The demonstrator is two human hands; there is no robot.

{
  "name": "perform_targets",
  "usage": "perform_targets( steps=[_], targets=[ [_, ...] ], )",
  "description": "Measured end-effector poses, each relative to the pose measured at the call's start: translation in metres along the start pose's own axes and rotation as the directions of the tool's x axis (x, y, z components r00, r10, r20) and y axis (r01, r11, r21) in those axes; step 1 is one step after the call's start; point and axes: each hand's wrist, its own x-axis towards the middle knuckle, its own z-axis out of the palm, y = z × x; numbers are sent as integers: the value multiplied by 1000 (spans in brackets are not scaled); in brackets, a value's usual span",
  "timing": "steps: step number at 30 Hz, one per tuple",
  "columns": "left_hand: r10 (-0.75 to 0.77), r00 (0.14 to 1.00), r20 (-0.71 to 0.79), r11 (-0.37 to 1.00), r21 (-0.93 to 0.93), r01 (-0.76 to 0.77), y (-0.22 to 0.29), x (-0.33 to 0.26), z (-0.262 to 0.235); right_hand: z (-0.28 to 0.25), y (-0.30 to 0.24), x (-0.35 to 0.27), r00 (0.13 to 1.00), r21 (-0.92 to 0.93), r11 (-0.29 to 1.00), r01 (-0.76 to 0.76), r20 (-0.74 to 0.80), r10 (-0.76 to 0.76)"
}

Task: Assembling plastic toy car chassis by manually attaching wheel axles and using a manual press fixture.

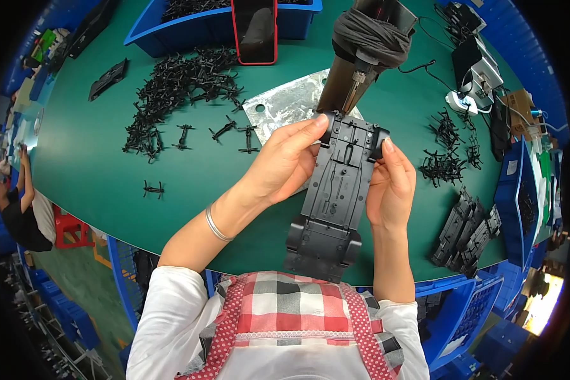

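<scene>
I hold a long black plastic toy-car chassis (333, 202) upright over the green table (95, 158), its underside facing me. My left hand (285, 161) grips its upper left edge, thumb on the top corner. My right hand (391, 187) grips the upper right edge, thumb near the top wheel notch. Just beyond the chassis stands a dark tool on a stand (361, 60) wrapped in black cloth, over a grey metal plate (282, 104).
A heap of small black plastic parts (183, 85) lies at left, with more (446, 149) at right. Stacked black chassis (467, 234) sit at lower right. A red-cased phone (254, 30) leans on a blue bin (202, 25). Another person (19, 209) works at far left.
</scene>
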Motion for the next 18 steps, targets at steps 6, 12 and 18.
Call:
perform_targets(
  steps=[6,12,18],
  targets=[
    [16,1000,-5,995,102,-16,-1,-1,1,-1,0,3,998,60,997,-58,10,57],
    [57,998,-41,958,282,-44,2,-2,9,-10,8,8,990,181,974,-135,-20,141],
    [115,989,-98,905,422,-63,-1,0,6,-8,10,7,976,294,933,-206,-6,218]
  ],
)
